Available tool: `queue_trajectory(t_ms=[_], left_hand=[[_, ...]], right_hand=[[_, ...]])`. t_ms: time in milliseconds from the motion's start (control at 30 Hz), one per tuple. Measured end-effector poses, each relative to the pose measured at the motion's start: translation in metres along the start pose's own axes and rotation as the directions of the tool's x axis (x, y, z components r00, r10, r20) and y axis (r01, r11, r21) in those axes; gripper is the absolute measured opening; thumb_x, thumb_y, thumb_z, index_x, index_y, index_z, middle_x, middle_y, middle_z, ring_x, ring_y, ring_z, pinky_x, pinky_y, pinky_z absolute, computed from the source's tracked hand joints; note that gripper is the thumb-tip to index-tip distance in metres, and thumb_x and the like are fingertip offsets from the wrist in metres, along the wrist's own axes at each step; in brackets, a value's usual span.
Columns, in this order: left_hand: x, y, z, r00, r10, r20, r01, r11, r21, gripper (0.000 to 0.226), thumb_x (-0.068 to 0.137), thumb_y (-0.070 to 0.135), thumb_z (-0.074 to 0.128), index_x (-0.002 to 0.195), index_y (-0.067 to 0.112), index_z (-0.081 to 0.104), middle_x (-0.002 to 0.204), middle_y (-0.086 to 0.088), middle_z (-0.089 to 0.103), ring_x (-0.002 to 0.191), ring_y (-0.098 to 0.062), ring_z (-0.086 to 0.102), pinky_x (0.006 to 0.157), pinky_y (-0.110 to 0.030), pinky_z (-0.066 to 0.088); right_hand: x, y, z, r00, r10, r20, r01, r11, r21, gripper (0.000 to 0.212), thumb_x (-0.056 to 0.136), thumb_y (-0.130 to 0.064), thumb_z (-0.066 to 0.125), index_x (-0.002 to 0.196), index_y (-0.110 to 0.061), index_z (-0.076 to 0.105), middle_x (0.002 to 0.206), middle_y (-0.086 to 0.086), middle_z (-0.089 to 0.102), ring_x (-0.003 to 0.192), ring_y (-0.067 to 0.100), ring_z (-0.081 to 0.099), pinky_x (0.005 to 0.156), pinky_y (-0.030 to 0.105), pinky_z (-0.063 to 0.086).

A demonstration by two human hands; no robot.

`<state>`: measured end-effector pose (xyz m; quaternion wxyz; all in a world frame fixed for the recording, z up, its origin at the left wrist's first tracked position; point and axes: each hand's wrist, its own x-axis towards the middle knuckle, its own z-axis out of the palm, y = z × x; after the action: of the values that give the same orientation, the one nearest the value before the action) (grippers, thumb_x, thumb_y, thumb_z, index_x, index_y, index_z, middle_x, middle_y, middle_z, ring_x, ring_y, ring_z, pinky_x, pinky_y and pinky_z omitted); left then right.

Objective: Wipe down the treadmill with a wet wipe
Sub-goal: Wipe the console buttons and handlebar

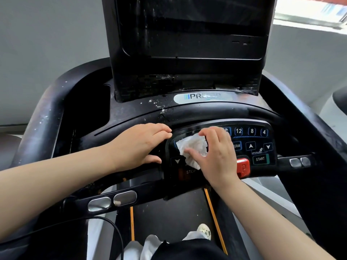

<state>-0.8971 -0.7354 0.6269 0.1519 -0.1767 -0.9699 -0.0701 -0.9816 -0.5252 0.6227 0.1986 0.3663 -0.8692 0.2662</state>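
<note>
The black treadmill console (206,109) fills the view, dusty with white specks near the logo plate. Its button panel (251,145) sits low in the middle, with numbered keys, arrows and a START key. A crumpled white wet wipe (193,147) lies on the panel's left half. My right hand (216,156) presses the wipe against the panel, thumb and fingertips pinching it. My left hand (139,145) rests on the console just left of the panel, fingers straight over the edge and thumb underneath.
A dark upright screen (187,44) rises behind the console. A red safety key (243,167) sits right of my right hand. Metal pulse grips (112,201) (300,162) are on the handlebars. Below lie the belt (169,218), a black cable (105,222) and my shoe (203,229).
</note>
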Motion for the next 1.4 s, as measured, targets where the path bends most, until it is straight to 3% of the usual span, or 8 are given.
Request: queue_trajectory(t_ms=[133, 233, 467, 667, 900, 1100, 1300, 1400], left_hand=[[-0.001, 0.002, -0.002, 1.0, -0.005, 0.01, 0.005, 1.0, 0.012, 0.075, 0.052, 0.037, 0.089, 0.114, 0.005, 0.061, 0.12, -0.01, 0.062, 0.099, -0.026, 0.066, 0.079, -0.037, 0.055], [-0.003, 0.002, -0.003, 1.0, -0.014, 0.017, 0.014, 1.0, 0.003, 0.077, 0.052, 0.036, 0.089, 0.117, 0.005, 0.06, 0.122, -0.01, 0.061, 0.1, -0.026, 0.065, 0.082, -0.035, 0.053], [-0.004, 0.003, -0.005, 0.998, -0.036, 0.057, 0.038, 0.998, -0.045, 0.076, 0.057, 0.033, 0.088, 0.121, 0.006, 0.057, 0.128, -0.01, 0.057, 0.104, -0.026, 0.063, 0.089, -0.027, 0.047], [-0.004, 0.004, -0.004, 0.998, -0.04, 0.053, 0.043, 0.998, -0.05, 0.075, 0.059, 0.03, 0.088, 0.122, 0.004, 0.056, 0.129, -0.012, 0.055, 0.105, -0.029, 0.063, 0.088, -0.034, 0.045], [-0.007, 0.003, -0.004, 0.999, -0.01, 0.051, 0.012, 1.0, -0.026, 0.082, 0.058, 0.029, 0.088, 0.127, 0.004, 0.052, 0.132, -0.013, 0.054, 0.107, -0.03, 0.062, 0.087, -0.039, 0.049], [-0.01, 0.004, 0.002, 0.993, 0.108, 0.044, -0.111, 0.991, 0.068, 0.082, 0.059, 0.033, 0.087, 0.128, 0.008, 0.05, 0.138, -0.016, 0.045, 0.12, -0.028, 0.045, 0.101, -0.038, 0.04], [-0.021, -0.001, 0.005, 0.91, 0.394, 0.127, -0.411, 0.897, 0.161, 0.043, 0.092, 0.027, 0.043, 0.132, 0.012, 0.043, 0.144, -0.009, 0.034, 0.129, -0.023, 0.036, 0.113, -0.036, 0.017], [-0.028, -0.004, 0.009, 0.869, 0.461, 0.181, -0.489, 0.857, 0.164, 0.04, 0.1, 0.019, 0.025, 0.136, 0.013, 0.041, 0.146, -0.007, 0.033, 0.132, -0.022, 0.034, 0.115, -0.036, 0.014]], right_hand=[[-0.02, 0.004, 0.016, 0.968, -0.237, -0.081, 0.242, 0.969, 0.05, 0.011, 0.083, -0.006, 0.063, 0.089, -0.001, 0.07, 0.098, 0.012, 0.066, 0.096, 0.022, 0.053, 0.082, 0.036, 0.048], [-0.042, 0.001, 0.024, 0.955, -0.296, 0.034, 0.295, 0.955, 0.039, 0.033, 0.097, -0.015, 0.045, 0.115, 0.006, 0.063, 0.125, 0.021, 0.059, 0.123, 0.03, 0.046, 0.108, 0.034, 0.036], [-0.083, 0.017, 0.017, 0.803, -0.469, 0.368, 0.552, 0.818, -0.163, 0.053, 0.09, -0.037, 0.044, 0.137, -0.014, 0.039, 0.142, 0.005, 0.045, 0.136, 0.021, 0.033, 0.111, 0.043, 0.025], [-0.045, 0.003, 0.021, 0.948, -0.17, 0.269, 0.257, 0.907, -0.332, 0.058, 0.092, -0.045, 0.032, 0.141, -0.014, 0.03, 0.149, 0.007, 0.036, 0.139, 0.028, 0.024, 0.112, 0.049, 0.012], [-0.105, 0.023, 0.013, 0.762, -0.459, 0.456, 0.621, 0.717, -0.316, 0.06, 0.089, -0.049, 0.038, 0.142, -0.021, 0.032, 0.149, -0.004, 0.032, 0.141, 0.021, 0.021, 0.114, 0.046, 0.01], [-0.082, 0.01, 0.024, 0.907, -0.287, 0.307, 0.395, 0.833, -0.387, 0.064, 0.087, -0.047, 0.039, 0.142, -0.016, 0.031, 0.15, 0.002, 0.03, 0.142, 0.027, 0.02, 0.114, 0.044, 0.011], [-0.108, 0.029, 0.027, 0.685, -0.55, 0.478, 0.724, 0.592, -0.355, 0.059, 0.091, -0.041, 0.038, 0.145, -0.025, 0.025, 0.151, -0.01, 0.026, 0.146, 0.02, 0.002, 0.117, 0.04, 0.003], [-0.103, 0.064, 0.014, 0.665, -0.571, 0.482, 0.747, 0.506, -0.432, 0.043, 0.101, -0.034, 0.021, 0.143, -0.028, 0.025, 0.146, -0.012, 0.026, 0.146, 0.019, 0.0, 0.117, 0.042, -0.001]])
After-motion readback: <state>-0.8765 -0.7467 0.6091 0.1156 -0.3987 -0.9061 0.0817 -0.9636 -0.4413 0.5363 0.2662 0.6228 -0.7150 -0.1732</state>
